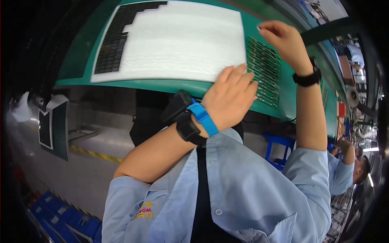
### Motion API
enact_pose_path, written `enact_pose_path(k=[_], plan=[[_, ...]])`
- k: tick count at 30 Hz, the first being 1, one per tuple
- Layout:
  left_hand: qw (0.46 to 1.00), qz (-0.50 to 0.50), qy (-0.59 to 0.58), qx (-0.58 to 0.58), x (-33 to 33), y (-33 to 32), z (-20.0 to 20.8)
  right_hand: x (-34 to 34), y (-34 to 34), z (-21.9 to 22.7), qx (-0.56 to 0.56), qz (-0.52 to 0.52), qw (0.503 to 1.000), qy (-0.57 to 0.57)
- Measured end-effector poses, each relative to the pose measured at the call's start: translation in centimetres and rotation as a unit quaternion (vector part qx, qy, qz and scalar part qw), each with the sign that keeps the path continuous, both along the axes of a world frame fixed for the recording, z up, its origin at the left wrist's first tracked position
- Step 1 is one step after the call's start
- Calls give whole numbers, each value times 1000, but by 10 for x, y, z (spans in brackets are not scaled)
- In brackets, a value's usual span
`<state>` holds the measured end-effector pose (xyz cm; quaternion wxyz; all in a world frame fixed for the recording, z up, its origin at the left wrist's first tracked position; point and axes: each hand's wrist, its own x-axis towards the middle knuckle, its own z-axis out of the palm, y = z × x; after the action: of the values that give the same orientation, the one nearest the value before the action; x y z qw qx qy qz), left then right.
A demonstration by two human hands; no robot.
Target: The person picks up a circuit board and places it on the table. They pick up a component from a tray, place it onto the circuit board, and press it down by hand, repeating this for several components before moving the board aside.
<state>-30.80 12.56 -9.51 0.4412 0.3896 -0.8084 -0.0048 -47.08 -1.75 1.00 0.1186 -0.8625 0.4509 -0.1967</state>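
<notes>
My left hand [231, 96] lies palm down with its fingers stretched out. Its fingertips reach the near right corner of a white sheet [182, 40] and the left edge of a panel of green circuit boards [265, 73]. Above the far right side of that panel, my right hand [282, 40] is raised with thumb and finger pinched together. A tiny pale thing shows at the pinch, too small to name. Rows of small black rectangular pieces [109, 54] cover the left part of the white sheet.
A green work mat [158, 84] covers the table under the sheet and boards. More circuit boards [324, 94] lie beyond my right forearm. A blue stool [279, 148] stands below the table. At the right, another person [344, 170] sits along the line.
</notes>
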Motion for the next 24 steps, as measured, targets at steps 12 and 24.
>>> enact_pose_path(k=[12,24], plan=[[998,6,-45,36,-1,3,9,-72,44,-48,-41,-106,993,16],[997,11,-55,45,-1,3,10,-58,43,-48,-133,-63,987,66]])
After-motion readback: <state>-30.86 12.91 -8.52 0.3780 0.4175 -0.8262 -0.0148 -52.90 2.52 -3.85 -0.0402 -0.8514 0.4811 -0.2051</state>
